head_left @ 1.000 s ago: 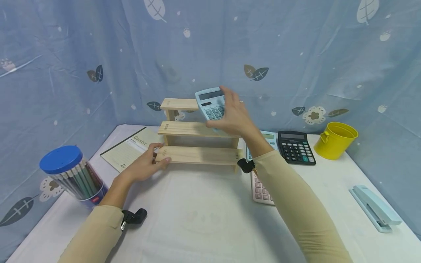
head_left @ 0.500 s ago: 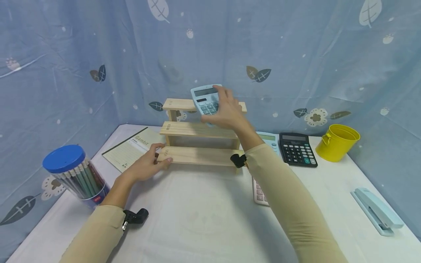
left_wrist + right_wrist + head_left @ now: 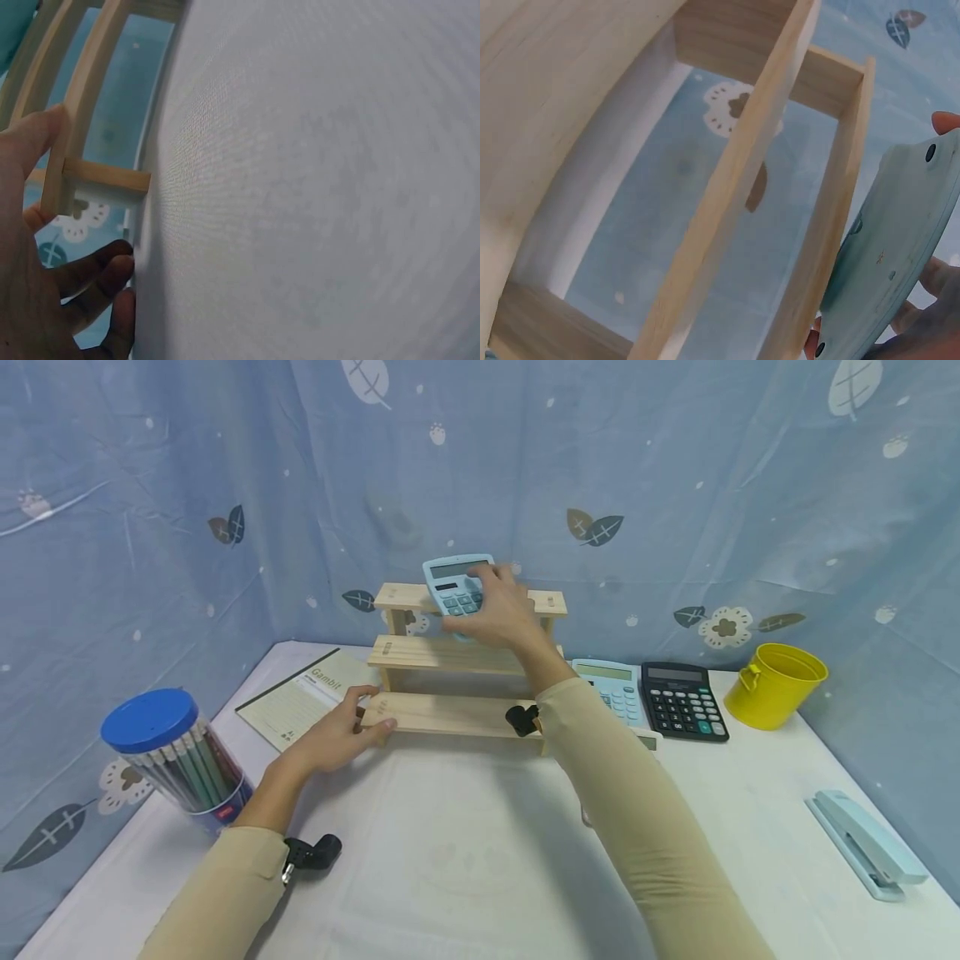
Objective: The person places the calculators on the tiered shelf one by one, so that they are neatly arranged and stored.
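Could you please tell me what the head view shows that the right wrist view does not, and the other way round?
Only the head view shows the left hand gripping the wooden shelf at its lowest step, the pencil jar, the notebook, the black calculator and the yellow cup. Only the right wrist view shows the underside of the light blue calculator. Both show that calculator, the shelf and the right hand holding the calculator.

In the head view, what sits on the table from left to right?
Pencil tub → notebook → left hand → wooden shelf → light blue calculator on the table → black calculator → yellow bucket → stapler.
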A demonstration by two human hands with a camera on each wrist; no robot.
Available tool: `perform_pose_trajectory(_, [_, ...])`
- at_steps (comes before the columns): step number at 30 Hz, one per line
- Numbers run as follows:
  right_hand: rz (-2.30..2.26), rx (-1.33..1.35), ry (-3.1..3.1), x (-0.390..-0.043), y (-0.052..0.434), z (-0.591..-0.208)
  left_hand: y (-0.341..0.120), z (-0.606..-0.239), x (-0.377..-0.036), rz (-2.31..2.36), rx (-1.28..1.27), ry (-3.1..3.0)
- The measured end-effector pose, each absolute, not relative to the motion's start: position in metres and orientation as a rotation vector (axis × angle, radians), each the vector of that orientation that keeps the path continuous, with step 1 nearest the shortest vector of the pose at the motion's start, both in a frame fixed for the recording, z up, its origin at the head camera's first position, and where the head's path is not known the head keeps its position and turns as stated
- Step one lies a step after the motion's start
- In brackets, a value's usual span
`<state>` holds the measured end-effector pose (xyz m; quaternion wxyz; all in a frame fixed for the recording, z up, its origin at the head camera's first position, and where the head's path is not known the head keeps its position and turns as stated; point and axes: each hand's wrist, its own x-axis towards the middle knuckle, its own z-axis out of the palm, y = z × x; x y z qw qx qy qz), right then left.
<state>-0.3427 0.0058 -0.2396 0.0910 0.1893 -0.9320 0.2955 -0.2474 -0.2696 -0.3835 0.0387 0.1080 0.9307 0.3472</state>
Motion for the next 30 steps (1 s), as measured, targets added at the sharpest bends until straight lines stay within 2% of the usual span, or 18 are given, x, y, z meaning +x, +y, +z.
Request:
perform_pose_trajectory(17, [0.699, 0.559, -2.855, -0.347, 0.003, -0.240, -0.263, -0.384, -0.254, 1.061, 0.352, 2.857])
perform_pose_trajectory(30, [0.602, 0.884, -2.994, -0.352, 0.009, -0.233, -0.272, -0.384, -0.246, 1.071, 0.336, 2.853])
